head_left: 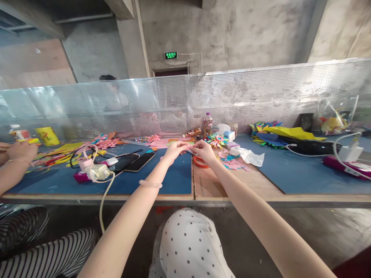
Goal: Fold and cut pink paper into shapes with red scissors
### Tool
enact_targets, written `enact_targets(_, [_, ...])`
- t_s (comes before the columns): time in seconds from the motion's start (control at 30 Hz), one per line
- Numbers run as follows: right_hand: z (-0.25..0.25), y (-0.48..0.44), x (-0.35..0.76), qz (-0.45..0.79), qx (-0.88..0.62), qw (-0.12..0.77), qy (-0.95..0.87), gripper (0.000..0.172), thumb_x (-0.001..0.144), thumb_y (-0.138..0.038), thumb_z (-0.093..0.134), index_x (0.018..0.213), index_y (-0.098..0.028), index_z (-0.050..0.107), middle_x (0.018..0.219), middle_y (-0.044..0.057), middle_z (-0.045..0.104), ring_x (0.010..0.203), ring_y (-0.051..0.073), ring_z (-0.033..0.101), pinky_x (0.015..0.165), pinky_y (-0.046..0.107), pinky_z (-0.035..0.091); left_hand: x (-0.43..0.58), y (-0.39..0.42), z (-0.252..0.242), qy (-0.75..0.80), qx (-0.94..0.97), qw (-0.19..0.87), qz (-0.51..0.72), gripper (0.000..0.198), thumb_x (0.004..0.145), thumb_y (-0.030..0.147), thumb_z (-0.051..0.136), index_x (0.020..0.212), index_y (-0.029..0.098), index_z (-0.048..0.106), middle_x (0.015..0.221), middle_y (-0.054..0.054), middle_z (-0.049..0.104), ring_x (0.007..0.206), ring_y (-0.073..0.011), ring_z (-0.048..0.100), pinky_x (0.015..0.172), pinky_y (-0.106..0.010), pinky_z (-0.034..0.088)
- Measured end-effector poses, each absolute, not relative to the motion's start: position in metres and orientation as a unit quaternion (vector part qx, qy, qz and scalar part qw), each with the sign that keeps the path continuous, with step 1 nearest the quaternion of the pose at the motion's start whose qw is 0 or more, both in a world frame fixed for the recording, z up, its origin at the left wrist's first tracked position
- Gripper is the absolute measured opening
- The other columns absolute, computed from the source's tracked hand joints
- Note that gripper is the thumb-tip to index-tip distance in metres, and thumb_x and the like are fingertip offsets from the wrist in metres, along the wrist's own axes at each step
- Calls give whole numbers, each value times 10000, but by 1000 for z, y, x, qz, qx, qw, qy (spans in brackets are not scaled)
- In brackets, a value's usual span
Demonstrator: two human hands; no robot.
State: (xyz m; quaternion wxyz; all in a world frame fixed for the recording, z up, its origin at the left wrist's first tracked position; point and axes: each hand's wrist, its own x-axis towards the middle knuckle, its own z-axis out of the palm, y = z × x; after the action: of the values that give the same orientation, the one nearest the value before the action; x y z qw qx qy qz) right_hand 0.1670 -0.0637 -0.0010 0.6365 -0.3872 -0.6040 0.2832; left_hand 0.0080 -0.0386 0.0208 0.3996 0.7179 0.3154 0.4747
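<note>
Above the table, in the middle of the head view, my left hand (174, 151) and my right hand (204, 151) meet, thumbs and fingertips pinched together. Between the fingertips shows a small pink piece of paper (189, 146), mostly covered by the fingers. Just under my right hand lie orange loops (199, 162) that look like scissors handles. To the right are pink and blue paper scraps (236, 162) and a crumpled white tissue (252, 156). Behind my right hand sits a multicoloured paper flower (217, 141).
A black phone (140, 162) and a power strip with plugs (98, 172) lie to the left. A drink bottle (208, 125) stands by the perforated metal panel (232, 92). Another person's hand (23, 152) works at far left. Yellow paper (295, 133) and a magenta power strip (344, 166) are right.
</note>
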Motion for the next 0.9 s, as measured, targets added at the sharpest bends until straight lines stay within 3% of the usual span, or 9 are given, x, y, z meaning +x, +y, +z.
enact_targets(0.9, [0, -66, 166, 293, -394, 637, -594, 361, 587, -478, 708, 681, -194, 505, 648, 10, 608, 614, 150, 582, 562, 261, 455, 8, -38, 20, 314, 709, 416, 475, 335, 679, 379, 675, 909, 136, 663, 877, -103, 691, 815, -194, 638, 709, -303, 486])
